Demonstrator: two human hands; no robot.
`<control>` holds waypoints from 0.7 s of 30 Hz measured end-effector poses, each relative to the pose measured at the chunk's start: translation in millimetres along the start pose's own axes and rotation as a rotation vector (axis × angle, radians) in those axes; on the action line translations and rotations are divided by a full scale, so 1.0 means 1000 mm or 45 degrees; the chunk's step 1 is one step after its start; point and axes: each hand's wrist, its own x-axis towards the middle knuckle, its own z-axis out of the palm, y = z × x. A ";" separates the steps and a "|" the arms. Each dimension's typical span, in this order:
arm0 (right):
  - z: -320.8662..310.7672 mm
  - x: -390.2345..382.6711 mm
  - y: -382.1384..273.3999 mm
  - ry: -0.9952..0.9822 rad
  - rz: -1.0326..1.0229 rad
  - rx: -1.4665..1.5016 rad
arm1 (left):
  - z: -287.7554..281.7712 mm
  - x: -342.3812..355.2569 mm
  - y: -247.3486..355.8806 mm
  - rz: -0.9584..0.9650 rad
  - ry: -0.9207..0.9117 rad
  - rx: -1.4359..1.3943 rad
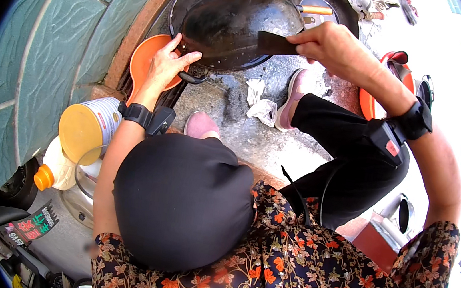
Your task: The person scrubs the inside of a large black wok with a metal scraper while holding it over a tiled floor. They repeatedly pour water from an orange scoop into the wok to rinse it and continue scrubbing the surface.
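Note:
A large blackened wok (233,26) is tilted up on a wet concrete floor, its dark underside facing me. My left hand (168,64) grips the wok's near left rim, above an orange bowl (139,64). In my right hand (326,43) I hold a flat dark scraper (274,44), whose blade lies against the wok's surface. Both wrists carry black bands.
A second pan with a wooden handle (325,9) lies behind the wok. A white rag (261,104) sits on the floor by my pink shoes (201,124). At the left stand a tin with a yellow lid (85,129), an orange-capped bottle (54,171) and a glass jar. An orange basin (371,101) is at the right.

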 end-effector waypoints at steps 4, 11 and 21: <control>0.020 0.000 0.008 0.106 -0.188 -0.041 | 0.007 -0.004 0.013 0.017 -0.007 -0.028; 0.023 0.015 -0.016 0.078 -0.141 -0.060 | 0.001 -0.006 0.020 0.017 -0.048 0.025; 0.049 0.045 -0.045 0.209 -0.276 -0.237 | 0.002 0.001 0.014 -0.015 -0.109 -0.111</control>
